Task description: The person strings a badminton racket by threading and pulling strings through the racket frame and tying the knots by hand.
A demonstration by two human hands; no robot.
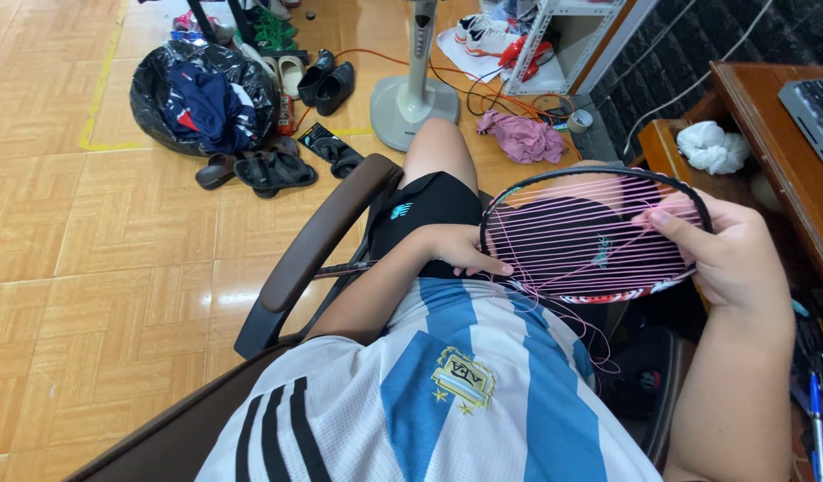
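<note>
Head view is showing the left hand pinching the near-left rim of a badminton racket head, thumb and fingers closed narrowly on the frame. Across the frame, the right hand is gripping the opposite rim, fingers curled over the edge and fingertips pressing onto the pink strings. Between both hands, the racket head is lying flat over the person's lap, above black shorts. Loose pink string ends are trailing below the hands across a blue-and-white striped shirt. Left of the left hand, a dark chair armrest is running diagonally. Beyond both hands, a pedestal fan base, a pink cloth and sandals are lying on the wooden floor. Right of the right hand, a wooden desk is standing.
</note>
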